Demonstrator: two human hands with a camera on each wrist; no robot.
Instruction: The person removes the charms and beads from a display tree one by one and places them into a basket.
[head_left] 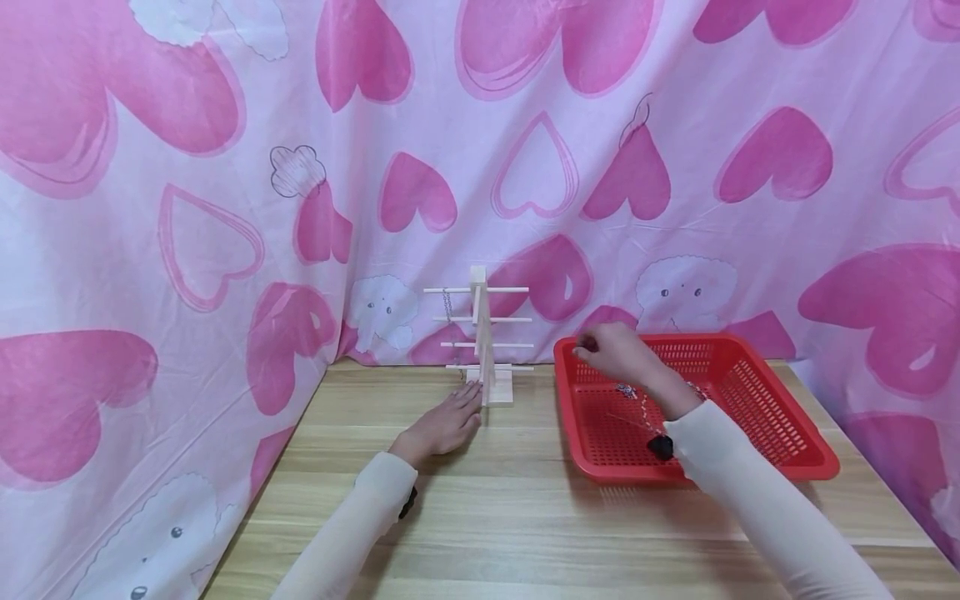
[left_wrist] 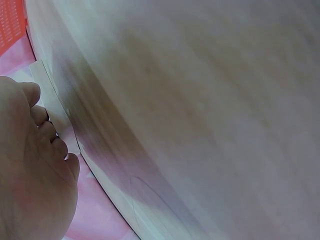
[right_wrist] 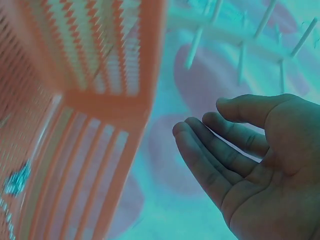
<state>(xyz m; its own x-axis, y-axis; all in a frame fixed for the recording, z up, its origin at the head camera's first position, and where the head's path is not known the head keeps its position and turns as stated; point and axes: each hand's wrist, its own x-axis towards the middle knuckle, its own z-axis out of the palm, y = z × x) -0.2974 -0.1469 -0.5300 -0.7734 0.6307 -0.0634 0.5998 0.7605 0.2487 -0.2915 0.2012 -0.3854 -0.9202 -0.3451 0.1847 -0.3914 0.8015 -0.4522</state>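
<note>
A pale wooden rack [head_left: 483, 342] with several horizontal pegs stands at the back of the table. Thin chains [head_left: 447, 305] hang from its left-side pegs. My left hand [head_left: 444, 423] rests at the foot of the rack, fingertips on its base [head_left: 501, 387]; in the left wrist view the fingers [left_wrist: 47, 131] lie along the base's edge. My right hand [head_left: 618, 354] is raised over the left back part of a red plastic basket [head_left: 564, 417]. In the right wrist view its fingers [right_wrist: 205, 167] are loosely bent with nothing between them. Inside the basket lies a beaded chain [head_left: 645, 412].
A black piece [head_left: 660, 447] and a small silvery item [head_left: 626, 390] also lie in the basket, partly behind the right forearm. A pink heart-patterned cloth [head_left: 420, 192] hangs behind and left of the wood-grain table [head_left: 487, 517].
</note>
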